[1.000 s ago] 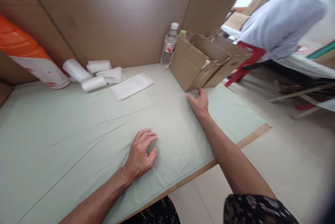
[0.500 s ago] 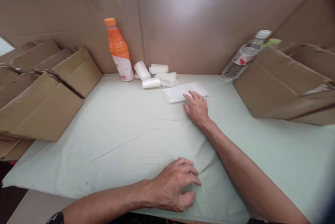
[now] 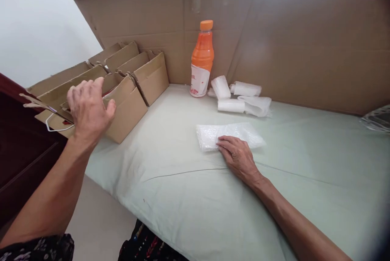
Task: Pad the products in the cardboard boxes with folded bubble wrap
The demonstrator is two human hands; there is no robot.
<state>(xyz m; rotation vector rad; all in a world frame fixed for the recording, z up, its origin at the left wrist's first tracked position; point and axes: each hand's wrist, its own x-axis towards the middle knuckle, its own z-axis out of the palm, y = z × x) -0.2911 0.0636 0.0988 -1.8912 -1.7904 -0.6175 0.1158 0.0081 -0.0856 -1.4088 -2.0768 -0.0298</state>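
Left hand [image 3: 89,108] hangs over boxes [image 3: 131,108] holding something red [image 3: 109,91].

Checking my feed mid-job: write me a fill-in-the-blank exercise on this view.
At the left hand are boxes made of ____.
The right hand touches bubble wrap, which lies to the boxes' ____.
The cap of the bottle is coloured ____.

Missing words: cardboard; right; orange.
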